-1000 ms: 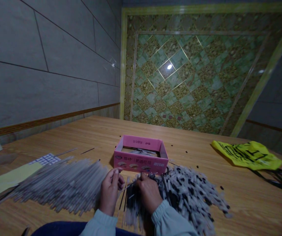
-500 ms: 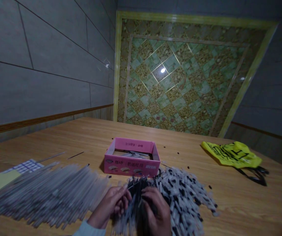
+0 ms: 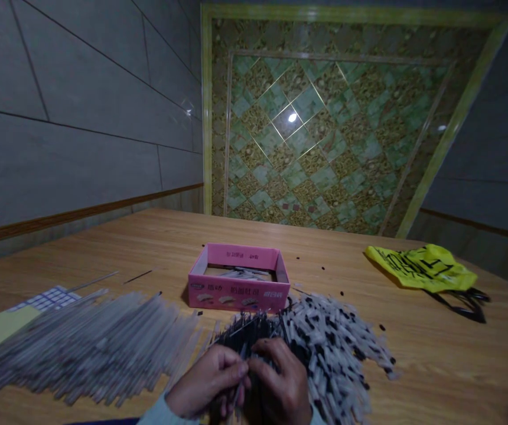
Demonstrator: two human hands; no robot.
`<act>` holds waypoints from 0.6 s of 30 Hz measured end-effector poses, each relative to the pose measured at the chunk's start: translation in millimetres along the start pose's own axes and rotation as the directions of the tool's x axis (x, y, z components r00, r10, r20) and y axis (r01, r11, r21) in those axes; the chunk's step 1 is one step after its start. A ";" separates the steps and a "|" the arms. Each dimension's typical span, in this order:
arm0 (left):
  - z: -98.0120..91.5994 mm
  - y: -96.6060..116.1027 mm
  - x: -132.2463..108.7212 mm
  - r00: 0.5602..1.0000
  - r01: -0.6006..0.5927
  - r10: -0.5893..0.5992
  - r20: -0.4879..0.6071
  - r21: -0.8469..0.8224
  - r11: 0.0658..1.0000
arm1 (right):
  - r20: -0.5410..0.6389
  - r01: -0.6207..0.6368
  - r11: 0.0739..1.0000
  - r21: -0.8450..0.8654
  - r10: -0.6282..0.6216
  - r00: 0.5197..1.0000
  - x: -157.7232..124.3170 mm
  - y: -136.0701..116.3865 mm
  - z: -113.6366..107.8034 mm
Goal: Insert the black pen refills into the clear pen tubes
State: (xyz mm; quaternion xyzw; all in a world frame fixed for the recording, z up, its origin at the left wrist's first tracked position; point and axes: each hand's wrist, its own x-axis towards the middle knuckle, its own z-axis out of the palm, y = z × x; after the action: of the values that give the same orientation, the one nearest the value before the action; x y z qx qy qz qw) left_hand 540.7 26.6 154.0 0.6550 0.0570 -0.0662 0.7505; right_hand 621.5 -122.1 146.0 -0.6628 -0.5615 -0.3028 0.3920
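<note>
My left hand [image 3: 214, 378] and my right hand [image 3: 283, 378] meet at the fingertips low in the middle of the head view. The left thumb and forefinger are pinched, and a slim rod [image 3: 238, 392] seems to run down below them. My right fingers curl closed against the left fingertips; what they grip is too small to make out. Just beyond the hands lies a heap of thin dark rods [image 3: 245, 330], partly covered by them. Beside the right hand spreads a pile of short clear caps with black bits [image 3: 338, 342]. Long clear tubes [image 3: 98, 348] lie heaped left.
Behind the heaps stands an open pink box [image 3: 236, 300] with some clear pieces [image 3: 245, 273] inside. A yellow bag [image 3: 422, 268] with black handles lies at the right. A checked cloth or paper [image 3: 45, 300] and a pale yellow sheet [image 3: 3, 330] lie at the left.
My hands have come together at the fingertips; half a second ago they were apart, with a thin rod sticking out of the left fingers. The camera view has shifted slightly.
</note>
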 end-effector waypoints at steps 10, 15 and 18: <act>-4.1 7.8 -5.4 0.972 -0.157 0.129 -0.197 -0.136 0.978 | 0.137 -0.094 0.964 0.249 0.061 0.989 -3.1 -2.5 0.9; -24.2 23.7 -20.2 0.715 -0.584 0.356 -0.602 -0.233 0.778 | 0.261 -0.331 0.917 0.222 0.271 0.926 12.8 -25.5 18.0; -33.8 30.6 -28.4 0.618 -0.730 0.393 -0.681 -0.312 0.608 | 0.466 -0.224 0.969 0.102 0.152 0.871 27.7 -37.6 39.8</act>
State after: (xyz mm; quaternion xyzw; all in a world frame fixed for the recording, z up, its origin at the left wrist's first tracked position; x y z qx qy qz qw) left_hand 518.1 64.8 184.1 0.3731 0.0662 0.3959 0.8365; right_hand 588.2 -71.5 155.7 -0.7347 -0.5918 -0.0555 0.3269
